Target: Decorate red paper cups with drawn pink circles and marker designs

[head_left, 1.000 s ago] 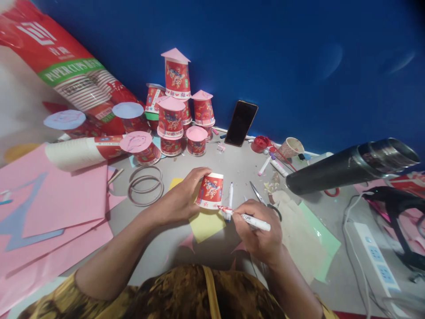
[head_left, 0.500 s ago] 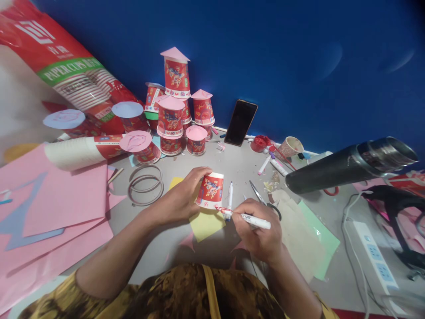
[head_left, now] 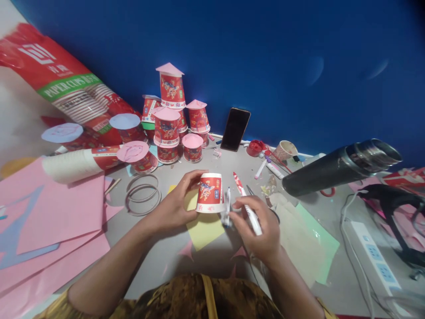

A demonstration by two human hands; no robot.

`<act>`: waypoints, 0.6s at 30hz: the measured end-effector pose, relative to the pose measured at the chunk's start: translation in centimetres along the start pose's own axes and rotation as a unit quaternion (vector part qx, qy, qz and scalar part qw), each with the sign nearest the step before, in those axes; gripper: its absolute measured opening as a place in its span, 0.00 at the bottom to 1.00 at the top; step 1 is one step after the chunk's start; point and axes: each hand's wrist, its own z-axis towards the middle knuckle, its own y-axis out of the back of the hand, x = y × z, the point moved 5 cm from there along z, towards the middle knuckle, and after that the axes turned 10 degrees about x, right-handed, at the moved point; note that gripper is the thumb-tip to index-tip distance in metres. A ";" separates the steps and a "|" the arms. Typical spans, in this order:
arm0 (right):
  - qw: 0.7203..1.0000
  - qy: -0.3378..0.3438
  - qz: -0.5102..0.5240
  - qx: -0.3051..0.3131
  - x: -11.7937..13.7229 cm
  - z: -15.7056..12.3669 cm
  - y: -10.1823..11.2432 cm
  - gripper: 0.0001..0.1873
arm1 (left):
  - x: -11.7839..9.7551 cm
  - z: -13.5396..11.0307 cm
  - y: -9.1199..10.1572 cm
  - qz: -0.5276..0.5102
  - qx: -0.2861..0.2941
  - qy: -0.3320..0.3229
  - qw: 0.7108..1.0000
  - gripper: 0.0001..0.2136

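Note:
Upside down, a red and white paper cup (head_left: 211,193) is gripped from its left side by my left hand (head_left: 177,199). Pink marks show on the white band along its lower edge. My right hand (head_left: 260,223) holds a white marker (head_left: 251,215), its red-stained tip pointing up and away from me, apart from the cup. Between the cup and that hand lies another white marker (head_left: 227,204) on the table. A sheet of yellow paper (head_left: 202,232) is under the cup. Scissors (head_left: 274,215) lie partly hidden behind my right hand.
Stacked paper cups with pink paper tops (head_left: 167,126) stand at the back, beside a phone (head_left: 235,129) leaning on the blue wall. Pink sheets (head_left: 63,208) and metal rings (head_left: 142,195) lie left. A dark flask (head_left: 332,170) and power strip (head_left: 375,252) are right.
The marker's tip has left the cup's lower band; my right hand has swung it upright and away to the right. My left hand has turned the cup slightly. The view has shifted a little.

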 end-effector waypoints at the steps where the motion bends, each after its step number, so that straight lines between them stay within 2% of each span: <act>1: 1.000 0.013 -0.003 0.015 0.2 0.2 -0.3 0.11 | 0.0 0.0 -0.1 -0.019 -0.003 -0.002 1.000 0.39; 6: 0.997 0.064 -0.015 0.032 0.6 0.6 -0.7 0.10 | 0.1 0.0 -0.8 -0.081 0.009 0.001 0.997 0.37; 10: 0.994 0.087 -0.065 0.022 0.8 0.3 -1.0 0.10 | 0.1 -0.1 -0.8 -0.094 0.021 0.009 0.995 0.42; 13: 0.990 0.098 -0.094 0.031 1.0 0.0 -1.7 0.10 | 0.1 -0.4 -0.5 -0.077 0.024 0.015 0.997 0.47; 18: 0.991 0.093 -0.078 0.058 1.2 -0.2 -2.5 0.09 | -0.2 -0.6 -0.3 -0.015 0.034 0.021 0.999 0.44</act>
